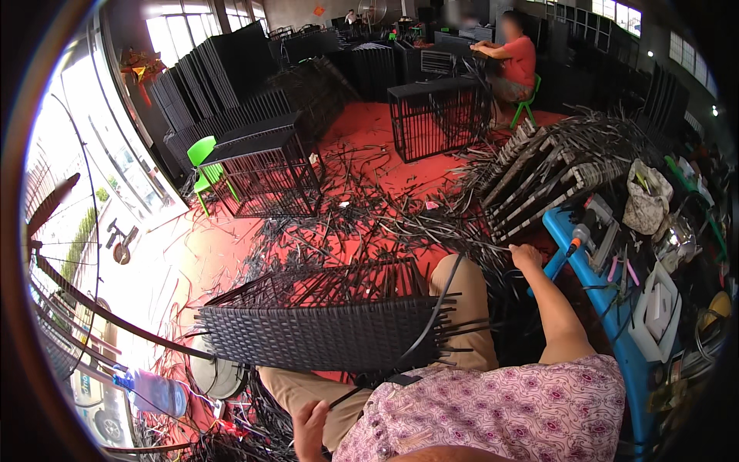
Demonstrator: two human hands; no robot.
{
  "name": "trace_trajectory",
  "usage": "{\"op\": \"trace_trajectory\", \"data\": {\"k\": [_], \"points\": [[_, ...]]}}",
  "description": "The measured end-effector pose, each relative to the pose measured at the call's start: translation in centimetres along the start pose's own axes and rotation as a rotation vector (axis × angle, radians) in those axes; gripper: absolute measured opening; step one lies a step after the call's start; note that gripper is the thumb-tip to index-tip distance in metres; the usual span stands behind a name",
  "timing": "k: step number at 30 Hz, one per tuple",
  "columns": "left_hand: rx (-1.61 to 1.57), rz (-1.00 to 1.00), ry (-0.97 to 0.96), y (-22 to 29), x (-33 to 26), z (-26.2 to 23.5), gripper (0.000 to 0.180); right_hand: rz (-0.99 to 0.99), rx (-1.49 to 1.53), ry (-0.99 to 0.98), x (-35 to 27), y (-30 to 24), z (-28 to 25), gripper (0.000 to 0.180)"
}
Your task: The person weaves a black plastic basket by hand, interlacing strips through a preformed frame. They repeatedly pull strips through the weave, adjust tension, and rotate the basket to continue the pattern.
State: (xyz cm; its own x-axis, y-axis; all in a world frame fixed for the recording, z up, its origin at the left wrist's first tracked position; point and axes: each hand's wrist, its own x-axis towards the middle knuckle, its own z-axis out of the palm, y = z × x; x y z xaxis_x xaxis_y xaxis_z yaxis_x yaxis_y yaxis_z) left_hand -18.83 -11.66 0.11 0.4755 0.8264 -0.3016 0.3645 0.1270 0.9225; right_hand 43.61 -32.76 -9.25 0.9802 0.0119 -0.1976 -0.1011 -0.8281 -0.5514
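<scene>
While I watch the head view, my right hand (526, 255) is stretched out to the right, fingers clenched on a thin black rattan strand (454, 240) pulled taut from the floor litter; my left hand (309, 426) sits low by my lap, closed around another dark strip (344, 397) that runs toward the panel's near edge; the woven wicker panel (323, 333) lies across my knees, long side left to right, lower band tightly woven, upper part bare black frame bars with loose strand ends sticking out on the right side; one strand (440, 302) loops from the panel up over my right knee; blue table (608, 308) stands just right of my right arm, cluttered with tools, a white container (656, 312) and a beige cloth bag (645, 198); stack of unwoven frames (550, 165) leans beyond the table; red floor (362, 123) is littered with black offcuts (346, 215); two black wire-frame boxes stand ahead, one (265, 173) beside a green chair (202, 158), one (435, 115) further back; another person in a red shirt (519, 61) sits at the far end, well apart from me; plastic water bottle (150, 391) lies at lower left near a white fan (215, 376) under the panel's left end.
</scene>
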Motion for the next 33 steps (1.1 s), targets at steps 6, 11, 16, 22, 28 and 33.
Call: {"op": "trace_trajectory", "data": {"k": [6, 11, 16, 22, 28, 33], "points": [[0.384, 0.525, -0.568, 10.7, 7.1, 15.3, 0.017, -0.702, 0.268, -0.108, -16.5, -10.1, -7.6, 0.044], [0.328, 0.718, -0.521, 12.2, 8.4, 20.8, 0.018, -0.963, 0.283, -0.611, -25.3, -8.5, -2.5, 0.056], [0.199, 0.353, -0.642, 8.0, 10.8, 15.0, 0.023, -0.821, 0.371, -0.882, -22.9, -6.1, -1.9, 0.029], [0.203, 0.056, -0.291, 2.3, 10.5, -0.3, 0.023, -0.478, 0.478, -0.793, -16.5, -3.7, -6.6, 0.021], [0.259, 0.040, -0.230, 2.6, 8.4, -4.1, 0.020, -0.460, 0.393, -0.795, -14.3, -1.6, -6.9, 0.020], [0.415, 0.052, -0.166, 2.5, 8.4, -5.6, 0.015, -0.384, 0.384, -0.685, -11.3, 1.6, -7.0, 0.020]]}}
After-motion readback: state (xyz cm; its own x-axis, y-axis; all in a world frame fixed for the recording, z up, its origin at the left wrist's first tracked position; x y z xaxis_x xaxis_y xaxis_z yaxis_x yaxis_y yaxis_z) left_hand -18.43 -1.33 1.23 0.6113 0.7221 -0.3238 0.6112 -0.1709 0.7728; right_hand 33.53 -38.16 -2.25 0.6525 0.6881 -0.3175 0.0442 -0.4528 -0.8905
